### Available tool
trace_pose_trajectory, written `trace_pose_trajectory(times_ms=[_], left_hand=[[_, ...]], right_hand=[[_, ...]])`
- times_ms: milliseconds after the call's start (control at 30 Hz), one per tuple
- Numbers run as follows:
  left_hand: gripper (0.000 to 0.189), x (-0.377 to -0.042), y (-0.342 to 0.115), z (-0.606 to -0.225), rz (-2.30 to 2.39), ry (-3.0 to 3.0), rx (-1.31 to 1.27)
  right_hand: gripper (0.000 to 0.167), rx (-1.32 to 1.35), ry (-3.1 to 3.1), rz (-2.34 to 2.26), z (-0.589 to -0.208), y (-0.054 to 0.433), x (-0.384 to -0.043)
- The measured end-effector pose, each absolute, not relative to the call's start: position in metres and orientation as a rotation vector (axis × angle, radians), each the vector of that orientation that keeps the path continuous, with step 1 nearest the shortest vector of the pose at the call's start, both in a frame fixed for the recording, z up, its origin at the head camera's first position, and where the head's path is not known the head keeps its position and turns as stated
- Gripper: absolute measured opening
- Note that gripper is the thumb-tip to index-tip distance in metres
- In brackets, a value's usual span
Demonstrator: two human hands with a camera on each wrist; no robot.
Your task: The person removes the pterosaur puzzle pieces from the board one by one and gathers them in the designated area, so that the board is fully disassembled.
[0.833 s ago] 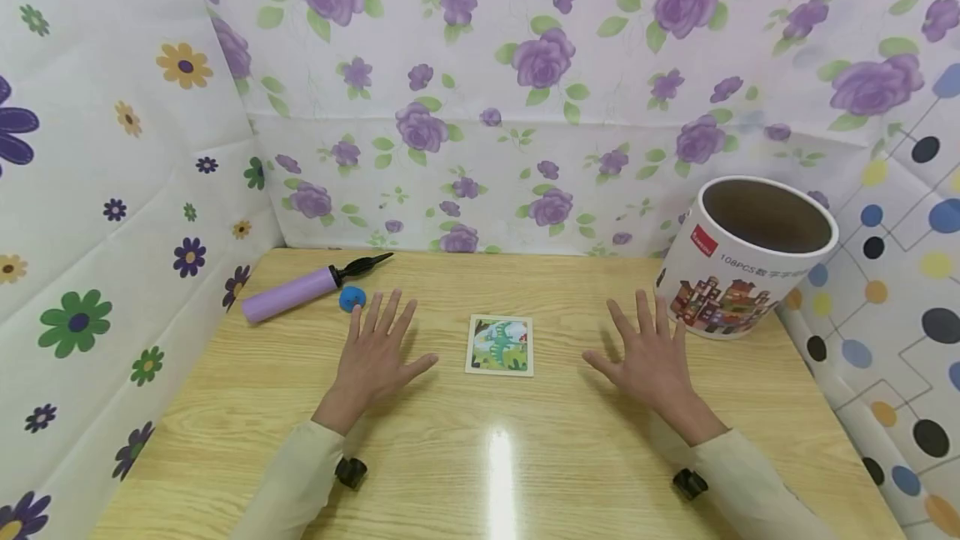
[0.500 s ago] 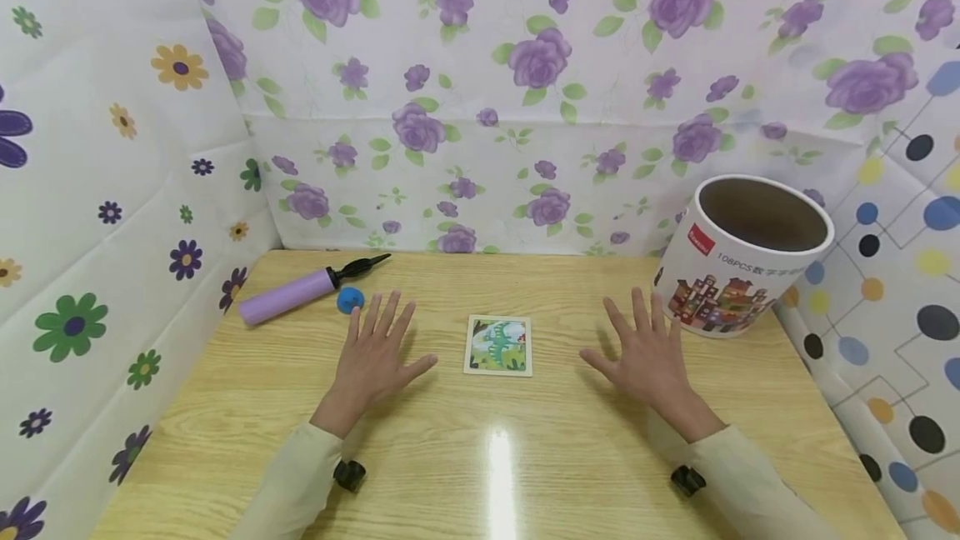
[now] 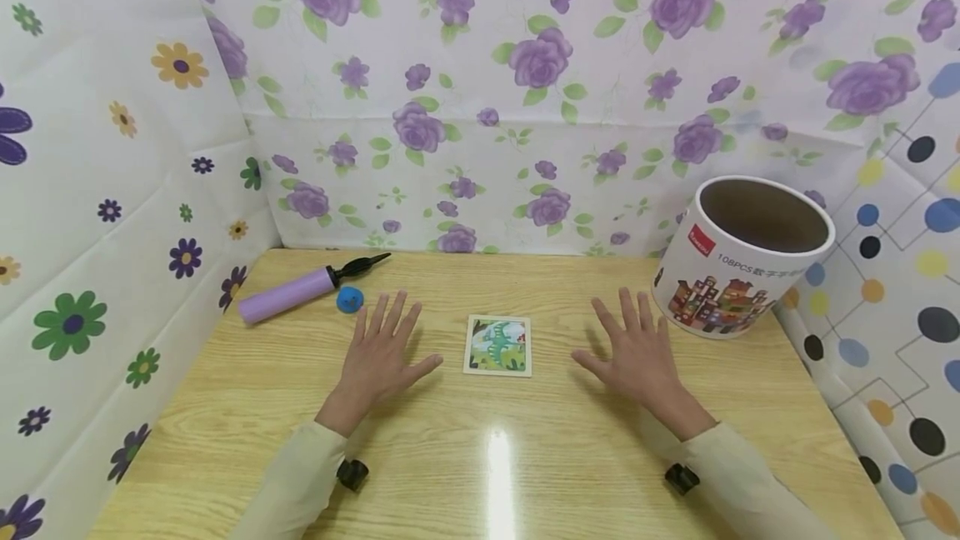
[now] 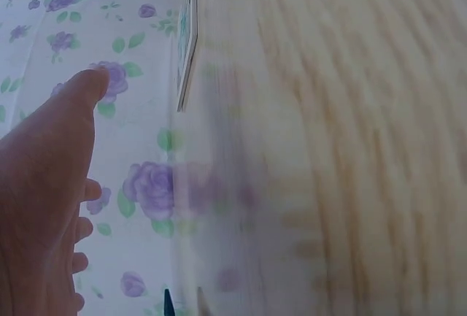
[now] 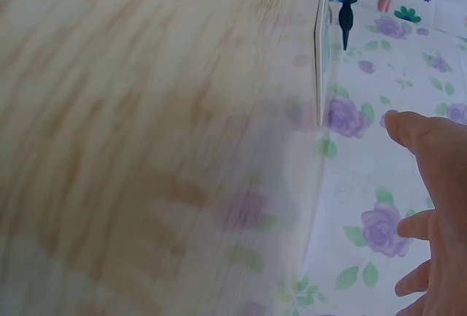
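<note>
A small square picture puzzle [image 3: 498, 346] with a green dinosaur and a pale frame lies flat on the table, between the two hands. To its left my left hand [image 3: 377, 361] is held palm down with fingers spread, holding nothing. On the other side my right hand [image 3: 637, 352] is spread the same way and is also bare. Both wrist views show a gap between hand and tabletop. Just beyond the left fingertips sits a small blue object [image 3: 349, 300], whose kind I cannot tell. A purple hand pump [image 3: 288, 295] with a black nozzle lies behind it.
A large white bucket [image 3: 738, 261] with printed toy buildings stands at the back right, its lid off. Flower-printed cloth [image 3: 480, 148] rises along the back and left of the wooden table [image 3: 420, 473]; dotted cloth [image 3: 892, 290] hangs on the right.
My right hand has shifted slightly left, nearer the puzzle. The left hand has moved a little to the right. The things on the table have stayed in place.
</note>
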State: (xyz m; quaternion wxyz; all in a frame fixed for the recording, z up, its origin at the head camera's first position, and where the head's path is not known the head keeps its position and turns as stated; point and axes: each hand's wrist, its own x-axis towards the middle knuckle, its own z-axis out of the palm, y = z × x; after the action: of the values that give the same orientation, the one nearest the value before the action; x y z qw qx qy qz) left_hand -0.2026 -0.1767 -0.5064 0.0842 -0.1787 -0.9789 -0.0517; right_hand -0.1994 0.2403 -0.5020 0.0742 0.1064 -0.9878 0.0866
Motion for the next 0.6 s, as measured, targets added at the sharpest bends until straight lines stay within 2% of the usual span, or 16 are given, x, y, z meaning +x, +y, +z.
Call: trace_pose_trajectory(times_ms=[300, 600], left_hand=[[0.086, -0.2, -0.158, -0.504, -0.251, -2.943, -0.555], [0.084, -0.192, -0.133, -0.509, -0.317, -2.97, -0.676]], right_hand=[[0.099, 0.362, -2.959, 0.28, -0.499, 0.23, -0.206], [0.088, 0.499, -2.936, 0.331, -0.495, 0.221, -0.22]])
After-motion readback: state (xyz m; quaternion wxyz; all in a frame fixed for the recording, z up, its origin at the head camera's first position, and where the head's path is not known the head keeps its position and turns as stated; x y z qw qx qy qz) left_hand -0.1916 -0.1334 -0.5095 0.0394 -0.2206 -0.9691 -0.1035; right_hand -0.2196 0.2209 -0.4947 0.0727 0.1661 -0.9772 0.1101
